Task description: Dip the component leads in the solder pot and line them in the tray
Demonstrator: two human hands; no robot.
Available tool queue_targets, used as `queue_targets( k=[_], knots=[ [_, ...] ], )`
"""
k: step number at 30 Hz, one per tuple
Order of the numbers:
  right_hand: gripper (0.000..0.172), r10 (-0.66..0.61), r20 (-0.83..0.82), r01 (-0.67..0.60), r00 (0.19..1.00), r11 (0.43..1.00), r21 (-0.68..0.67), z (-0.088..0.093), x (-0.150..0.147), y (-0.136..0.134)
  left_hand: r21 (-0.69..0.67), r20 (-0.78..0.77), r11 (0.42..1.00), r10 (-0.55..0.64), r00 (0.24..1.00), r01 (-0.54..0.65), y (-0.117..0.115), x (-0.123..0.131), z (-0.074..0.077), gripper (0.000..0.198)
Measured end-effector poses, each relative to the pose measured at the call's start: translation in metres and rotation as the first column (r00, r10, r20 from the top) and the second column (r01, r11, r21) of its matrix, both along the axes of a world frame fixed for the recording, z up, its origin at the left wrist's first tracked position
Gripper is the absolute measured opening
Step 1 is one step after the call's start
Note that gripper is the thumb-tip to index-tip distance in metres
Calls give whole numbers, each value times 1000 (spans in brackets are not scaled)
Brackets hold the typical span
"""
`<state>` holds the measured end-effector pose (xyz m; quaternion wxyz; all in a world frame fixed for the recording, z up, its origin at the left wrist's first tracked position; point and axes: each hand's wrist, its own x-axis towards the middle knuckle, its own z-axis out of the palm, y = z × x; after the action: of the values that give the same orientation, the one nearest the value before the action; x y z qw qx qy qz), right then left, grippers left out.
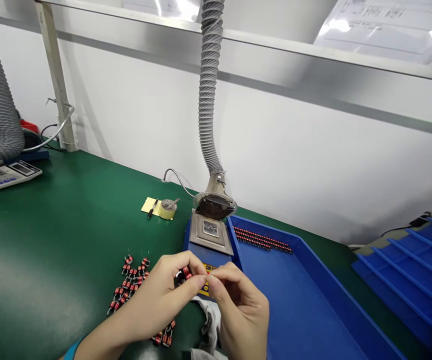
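My left hand point(163, 295) is closed, thumb and index finger pinched around a small red coil point(186, 273) with dark ends. Meeting it fingertip to fingertip, my right hand point(244, 310) is also pinched at the coil's right side; the exact grip is hidden by the fingers. Both hands are in front of a blue solder pot point(210, 256) with a metal top plate and a shiny square opening. Left of my left wrist, several red coils with wire leads point(128, 282) lie in a loose pile, and more coils point(165, 334) show below the forearm.
A blue tray point(313, 300) at the right has rows of red coils point(261, 239) along its far edge. A fume hose point(209, 100) ends above the solder pot. A grey-white cloth point(211, 320), tape roll point(167, 209), pen point(152, 209), calculator point(8, 175) and blue bins point(418, 270) lie around.
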<state>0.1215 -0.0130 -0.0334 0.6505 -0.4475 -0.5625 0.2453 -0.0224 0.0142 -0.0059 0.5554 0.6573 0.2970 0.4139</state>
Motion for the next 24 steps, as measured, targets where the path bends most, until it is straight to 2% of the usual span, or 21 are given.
queue_targets(
  k=[6,8,10,13,17,20,24],
  knots=[
    [23,126,23,-124,992,990,-67,-1,3,-2,6,41,1000,9,999,-10,-2,2,0,20],
    [23,129,40,-126,991,990,-57,0,6,-3,19,22,1000,16,1000,-17,-3,2,0,20],
    [24,81,9,-81,997,997,-19,1,10,-4,31,5,999,37,999,-37,-4,2,0,21],
    [23,-69,-63,74,996,995,73,3,14,-5,27,0,997,77,997,-77,-3,1,-1,20],
    [6,-209,18,203,978,966,162,2,5,-7,-4,28,995,100,995,-100,-3,0,-2,19],
    [18,-242,25,232,970,951,203,1,-3,-7,-15,45,996,91,995,-91,-4,1,-3,18],
    [16,-171,62,157,983,970,187,2,-6,-6,-10,43,996,84,996,-83,-4,1,-4,19]
  ],
)
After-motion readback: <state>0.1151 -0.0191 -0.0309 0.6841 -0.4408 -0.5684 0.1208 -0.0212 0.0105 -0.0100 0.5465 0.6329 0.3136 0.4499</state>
